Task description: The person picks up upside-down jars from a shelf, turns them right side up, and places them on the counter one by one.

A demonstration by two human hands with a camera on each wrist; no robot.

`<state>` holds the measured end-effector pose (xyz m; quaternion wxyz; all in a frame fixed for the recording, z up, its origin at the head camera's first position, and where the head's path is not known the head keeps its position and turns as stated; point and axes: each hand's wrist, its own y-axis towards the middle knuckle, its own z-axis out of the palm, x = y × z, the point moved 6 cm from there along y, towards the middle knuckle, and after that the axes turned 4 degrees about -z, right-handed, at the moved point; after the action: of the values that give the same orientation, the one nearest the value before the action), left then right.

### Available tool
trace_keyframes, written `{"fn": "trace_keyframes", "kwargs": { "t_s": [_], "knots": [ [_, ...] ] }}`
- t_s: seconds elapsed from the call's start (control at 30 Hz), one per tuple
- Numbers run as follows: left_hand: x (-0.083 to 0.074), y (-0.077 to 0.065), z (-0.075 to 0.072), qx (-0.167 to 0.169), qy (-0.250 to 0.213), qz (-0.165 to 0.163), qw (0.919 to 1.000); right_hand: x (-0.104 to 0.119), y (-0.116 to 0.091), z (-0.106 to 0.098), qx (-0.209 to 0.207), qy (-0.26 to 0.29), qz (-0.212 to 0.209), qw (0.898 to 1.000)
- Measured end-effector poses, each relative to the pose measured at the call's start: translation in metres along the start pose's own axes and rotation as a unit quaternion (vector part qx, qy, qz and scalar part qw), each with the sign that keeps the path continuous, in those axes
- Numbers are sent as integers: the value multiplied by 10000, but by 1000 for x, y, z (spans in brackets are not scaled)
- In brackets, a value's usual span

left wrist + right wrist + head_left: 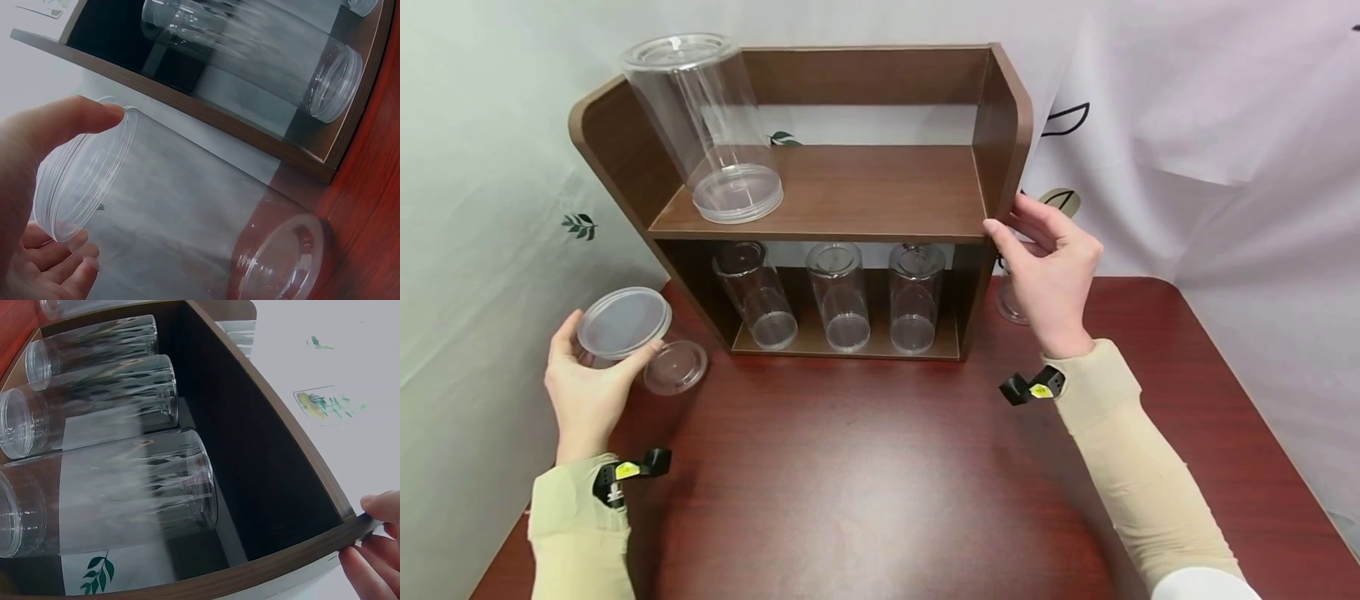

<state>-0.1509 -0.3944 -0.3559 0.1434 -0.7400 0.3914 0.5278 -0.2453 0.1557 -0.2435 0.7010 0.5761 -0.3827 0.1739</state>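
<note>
My left hand [583, 387] grips a tall clear plastic jar [187, 206] round its capped top, to the left of a brown wooden shelf [880, 196]. The thumb lies across the rim on one side and the fingers curl round the other. The jar's base is down by the tabletop. On the other side, my right hand [1052, 267] pinches the shelf's right side panel at the height of the middle board. Its thumb shows at the front corner, with the fingers around the panel's outer side.
A large clear jar [722, 125] stands on the upper board's left end. Below, three clear jars [838, 292] stand in a row. Beyond the right panel, another clear container [1013, 302] stands on the red-brown table [850, 467], partly hidden. White cloth [1210, 108] hangs behind.
</note>
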Motion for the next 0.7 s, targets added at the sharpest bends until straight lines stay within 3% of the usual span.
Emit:
{"fn": "trace_keyframes", "kwargs": {
  "t_s": [0.7],
  "knots": [
    [6, 14, 8, 131, -528, -45, 9985, 5, -2, 1, -8, -118, -56, 9999]
  ]
}}
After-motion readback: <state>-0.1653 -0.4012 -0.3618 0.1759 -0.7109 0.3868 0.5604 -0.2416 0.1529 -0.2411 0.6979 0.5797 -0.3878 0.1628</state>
